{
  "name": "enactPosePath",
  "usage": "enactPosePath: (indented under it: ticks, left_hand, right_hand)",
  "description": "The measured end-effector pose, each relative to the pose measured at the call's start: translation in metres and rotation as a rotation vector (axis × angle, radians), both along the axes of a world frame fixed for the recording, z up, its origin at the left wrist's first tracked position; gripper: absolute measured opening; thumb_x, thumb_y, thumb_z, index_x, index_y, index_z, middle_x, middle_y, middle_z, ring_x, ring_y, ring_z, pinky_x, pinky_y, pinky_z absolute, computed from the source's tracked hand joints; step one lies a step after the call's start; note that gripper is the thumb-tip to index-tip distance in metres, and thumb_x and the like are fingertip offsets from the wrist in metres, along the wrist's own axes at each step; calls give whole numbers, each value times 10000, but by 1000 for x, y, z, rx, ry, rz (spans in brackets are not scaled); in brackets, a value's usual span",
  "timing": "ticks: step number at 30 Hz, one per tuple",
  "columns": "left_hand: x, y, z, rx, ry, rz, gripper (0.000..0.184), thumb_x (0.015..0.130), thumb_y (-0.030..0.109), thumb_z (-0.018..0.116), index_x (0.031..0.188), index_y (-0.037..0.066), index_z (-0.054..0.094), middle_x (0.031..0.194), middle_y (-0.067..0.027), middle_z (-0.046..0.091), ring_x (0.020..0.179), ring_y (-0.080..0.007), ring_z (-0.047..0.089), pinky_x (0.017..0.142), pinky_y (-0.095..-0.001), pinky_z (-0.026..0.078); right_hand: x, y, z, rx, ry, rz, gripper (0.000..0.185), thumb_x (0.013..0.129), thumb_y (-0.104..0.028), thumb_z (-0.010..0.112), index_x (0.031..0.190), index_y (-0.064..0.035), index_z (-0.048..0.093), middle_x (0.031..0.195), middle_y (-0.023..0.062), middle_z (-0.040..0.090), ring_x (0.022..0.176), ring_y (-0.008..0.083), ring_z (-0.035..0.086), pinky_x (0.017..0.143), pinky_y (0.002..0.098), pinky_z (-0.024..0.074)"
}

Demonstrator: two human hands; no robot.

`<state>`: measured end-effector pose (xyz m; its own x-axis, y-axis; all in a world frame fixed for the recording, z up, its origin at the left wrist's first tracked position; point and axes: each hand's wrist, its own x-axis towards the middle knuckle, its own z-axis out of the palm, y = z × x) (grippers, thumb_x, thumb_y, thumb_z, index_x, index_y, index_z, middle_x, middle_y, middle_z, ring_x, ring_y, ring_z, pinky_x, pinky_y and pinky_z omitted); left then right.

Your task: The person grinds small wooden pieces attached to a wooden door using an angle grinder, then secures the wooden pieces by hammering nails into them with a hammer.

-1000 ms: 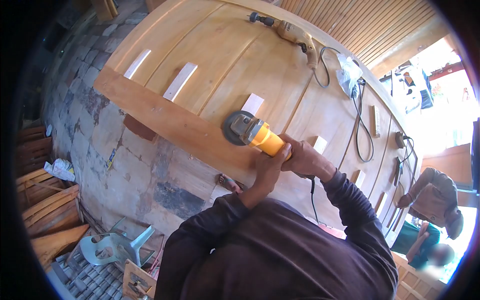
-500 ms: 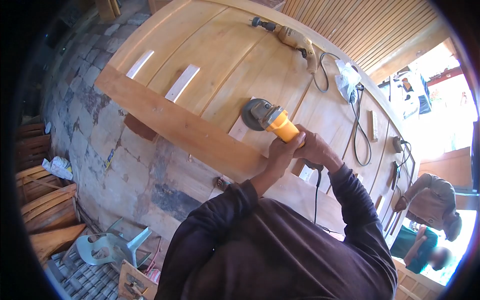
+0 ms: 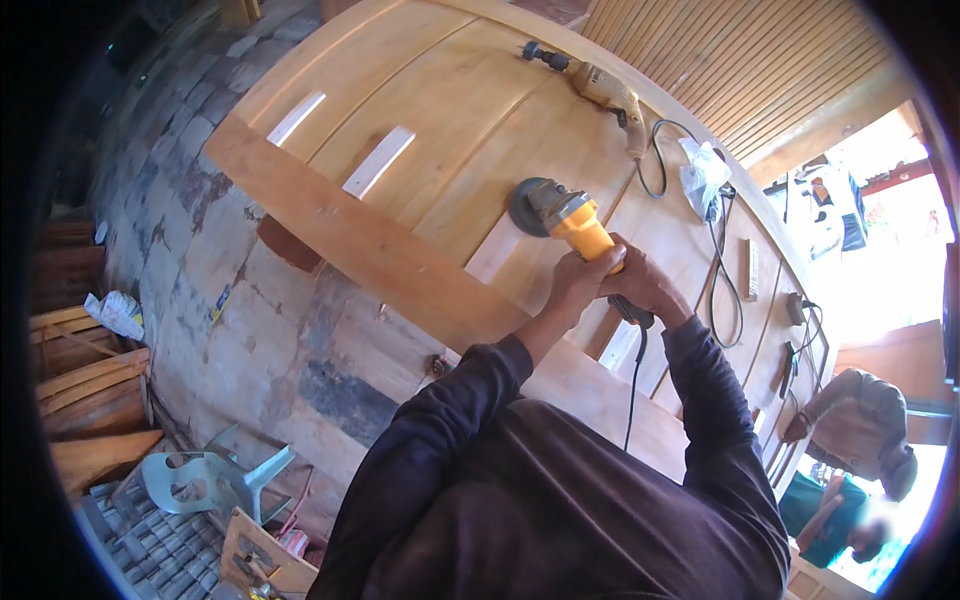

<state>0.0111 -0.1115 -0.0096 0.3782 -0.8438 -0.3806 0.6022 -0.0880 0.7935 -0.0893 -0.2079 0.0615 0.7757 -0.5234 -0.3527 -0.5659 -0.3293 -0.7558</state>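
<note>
Widest on my feed is the wooden panel (image 3: 450,120), its smooth honey-toned boards divided by long, slightly curving grooves. Near its far edge I see a tan, pistol-shaped drill (image 3: 607,92) lying on its side. The angle grinder (image 3: 583,232) is held over the panel: yellow moulded body, grey metal head, round dark disc (image 3: 522,210). From the fingers, its head lies forward and to the left, and its long axis slants the same way. I make the left hand (image 3: 574,287) the nearer of the 2 to the disc; its fingers are closed around the yellow body. The right hand (image 3: 648,283) grips just behind, fingers partly hidden. A flat, pale wooden strip (image 3: 492,253) reaches toward the disc; I can't tell whether they touch. A thin black cord (image 3: 636,385) trails from the grinder's rear.
</note>
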Motion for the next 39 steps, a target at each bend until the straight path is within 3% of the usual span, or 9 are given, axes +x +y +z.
enactPosePath:
  ticks: [9,12,14,17,24,28,32,35,39]
  left_hand:
    - [-5,2,-9,-33,0,61,499,922,407,806,1116,-46,727,1012,-90,746,876,-140,727,750,-284,585]
    - [-5,3,-10,-14,-25,86,517,921,422,803,1111,-53,726,1006,-94,747,867,-141,728,742,-284,586]
    - [10,4,3,140,-103,50,530,920,432,800,1109,-57,726,998,-96,749,864,-143,732,740,-283,587]
    - [19,-6,-5,40,-8,3,482,945,380,795,1146,-48,699,992,-87,727,785,-147,725,697,-271,591]
    - [-11,18,-3,-26,-54,179,525,928,426,789,1102,-65,728,962,-92,747,829,-131,720,711,-284,575]
    - [14,12,9,126,-106,59,515,924,427,793,1096,-55,731,942,-90,746,838,-133,720,731,-284,572]
    - [13,10,5,86,-100,22,531,936,413,791,1157,-59,697,989,-82,726,853,-135,717,736,-270,568]
    - [3,28,-3,-24,-11,109,487,963,370,775,1187,-52,682,1023,-74,716,881,-124,711,765,-269,573]
    - [7,51,8,53,-10,95,457,974,347,771,1196,-43,684,1058,-72,721,927,-120,709,801,-267,572]
  right_hand:
    - [0,3,8,53,-34,26,651,790,-262,883,1343,-49,616,1087,136,763,1001,247,743,879,381,575]
    - [0,2,-8,-76,-119,88,644,791,-248,880,1344,-48,619,1082,134,762,992,233,745,860,372,586]
    - [8,-4,-14,7,-96,26,650,785,-240,885,1347,-48,620,1082,129,760,1009,231,740,875,373,584]
    - [14,-8,-16,124,-58,-39,660,781,-238,888,1352,-47,619,1085,130,760,1036,234,735,906,379,576]
    - [-2,9,-6,-54,-39,85,692,780,-272,901,1367,-58,605,1095,149,761,1042,250,735,930,389,565]
    - [12,3,-17,34,-89,15,691,767,-274,907,1353,-61,608,1085,143,762,1029,252,735,913,388,564]
    - [12,1,-8,4,-34,55,750,747,-298,932,1373,-69,589,1083,136,764,1019,263,738,905,395,564]
    - [12,20,-2,8,16,60,678,779,-198,909,1373,-72,608,1140,78,747,1065,190,705,951,369,559]
    - [18,38,9,7,56,94,683,781,-200,897,1389,-91,604,1126,106,749,1059,227,720,944,377,556]
